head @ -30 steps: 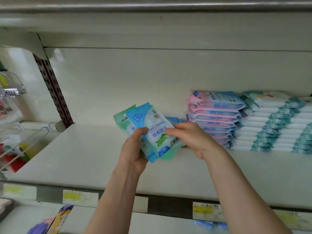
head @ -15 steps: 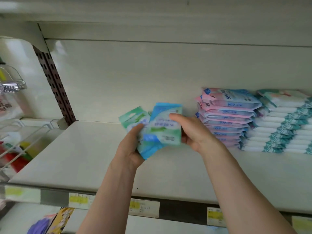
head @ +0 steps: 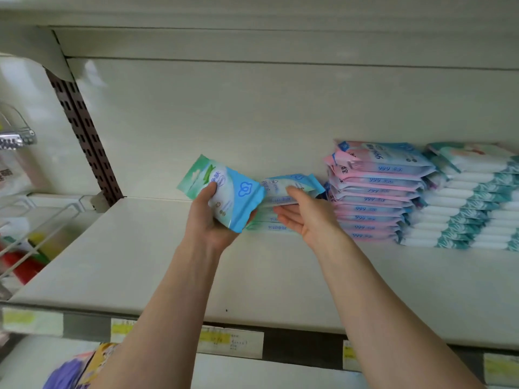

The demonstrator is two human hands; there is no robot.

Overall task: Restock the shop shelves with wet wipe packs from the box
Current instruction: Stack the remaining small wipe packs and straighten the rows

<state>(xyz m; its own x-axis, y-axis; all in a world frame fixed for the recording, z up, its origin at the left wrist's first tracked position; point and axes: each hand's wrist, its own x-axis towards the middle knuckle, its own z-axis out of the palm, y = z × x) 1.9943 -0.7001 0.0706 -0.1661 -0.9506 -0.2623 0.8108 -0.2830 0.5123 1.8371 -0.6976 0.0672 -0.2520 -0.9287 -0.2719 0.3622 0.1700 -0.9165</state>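
Note:
My left hand [head: 207, 220] grips a small bunch of blue and green wet wipe packs [head: 227, 192] above the white shelf [head: 157, 248]. To its right, my right hand [head: 309, 217] pinches one more blue and green pack [head: 292, 183] between thumb and fingers. That pack lies at the top of a short stack of the same packs [head: 273, 227] standing on the shelf, close against the pink stack. The fingers of that hand reach across the front of the short stack. The box is out of view.
A tall stack of pink and blue packs [head: 376, 192] and a stack of white and teal packs [head: 471, 203] fill the shelf's right side. A brown slotted upright [head: 84, 130] and a wire rack [head: 25, 234] stand at the left. Yellow price labels [head: 224, 341] line the shelf edge.
My right hand took a pack from the bunch and carried it right onto the short stack by the pink packs. My left hand keeps the other packs, now turned.

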